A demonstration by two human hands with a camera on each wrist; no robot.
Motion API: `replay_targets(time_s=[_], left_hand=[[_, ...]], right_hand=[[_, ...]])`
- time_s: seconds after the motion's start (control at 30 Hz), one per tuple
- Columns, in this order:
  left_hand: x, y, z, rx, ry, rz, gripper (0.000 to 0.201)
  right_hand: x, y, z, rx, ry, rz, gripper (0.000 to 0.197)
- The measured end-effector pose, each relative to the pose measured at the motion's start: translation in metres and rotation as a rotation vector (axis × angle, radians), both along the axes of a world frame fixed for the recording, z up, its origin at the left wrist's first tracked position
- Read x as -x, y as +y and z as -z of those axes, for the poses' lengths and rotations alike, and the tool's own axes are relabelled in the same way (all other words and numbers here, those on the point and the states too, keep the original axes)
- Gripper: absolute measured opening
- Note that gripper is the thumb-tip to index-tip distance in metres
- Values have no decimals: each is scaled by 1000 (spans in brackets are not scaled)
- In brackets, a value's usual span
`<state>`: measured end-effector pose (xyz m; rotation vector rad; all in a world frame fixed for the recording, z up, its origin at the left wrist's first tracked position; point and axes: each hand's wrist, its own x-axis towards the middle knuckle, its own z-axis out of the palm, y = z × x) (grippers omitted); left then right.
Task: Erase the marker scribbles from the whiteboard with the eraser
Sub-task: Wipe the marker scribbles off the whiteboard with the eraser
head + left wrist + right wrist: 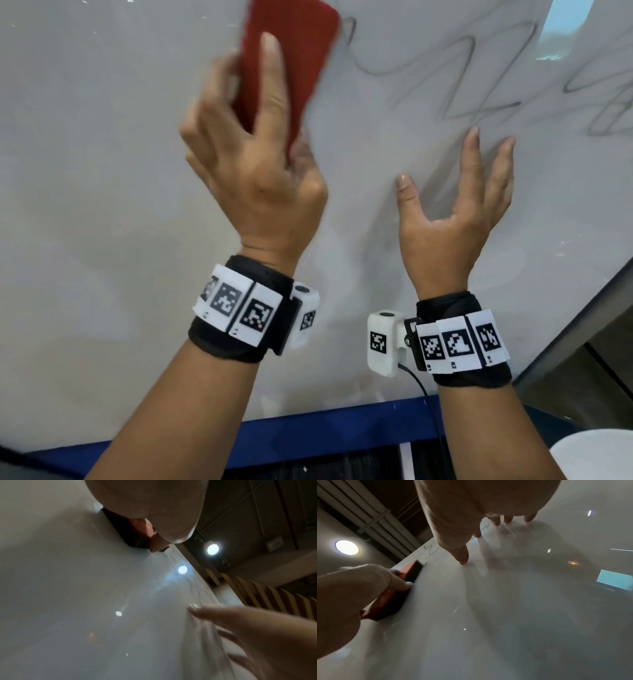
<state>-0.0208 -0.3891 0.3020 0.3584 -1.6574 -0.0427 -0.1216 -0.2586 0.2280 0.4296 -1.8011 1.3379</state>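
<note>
I've got the left hand [253, 171] wrapped round the red eraser [291, 61]: index finger laid flat along its back, thumb on one long edge, other fingers curled on the opposite edge. From the right wrist cam the same hand [351, 592] shows w/ a fingertip pressing the eraser [392, 599] down, its dark felt face flat against the whiteboard [471, 628]. Left wrist cam mostly shows palm, w/ a bit of the eraser [130, 534] under it touching the board surface [68, 588].

My right hand [452, 219] is just right of the eraser hand and a bit lower, apart from it, holding nothing. Fingers [471, 150] are spread and near straight, tips touching the whiteboard [102, 171]; right wrist cam confirms the fingertips [462, 558] resting on the board w/ their shadows meeting them.

The marker scribbles [479, 78] sit right of the eraser, starting just beside its upper right edge and running off toward the frame's right side, above the right hand's fingertips. Board area left of and below the eraser looks wiped, only faint smudges.

Both wrists carry black bands w/ white tag blocks [239, 308] and small white cam units [383, 339]. Below the hands, a blue strip [325, 431] runs along the whiteboard's bottom edge.
</note>
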Motion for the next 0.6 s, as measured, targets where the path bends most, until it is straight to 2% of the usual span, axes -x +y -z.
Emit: replay_targets(time_s=[0.07, 0.13, 0.3, 0.47, 0.53, 0.6], left_hand=[[4, 9, 17, 93, -113, 12, 64], [4, 3, 20, 152, -135, 16, 61], [-1, -8, -9, -10, 44, -17, 70], [1, 0, 14, 143, -110, -11, 60], [-1, -6, 7, 108, -77, -19, 61], [-4, -11, -7, -10, 21, -34, 66]], right_hand=[[0, 0, 0, -14, -2, 3, 75], [0, -1, 0, -31, -2, 0, 75], [-1, 4, 0, -80, -21, -11, 80], [-13, 6, -22, -100, 56, -11, 86], [-16, 5, -40, -153, 118, -32, 89], [-17, 3, -56, -211, 148, -76, 92]])
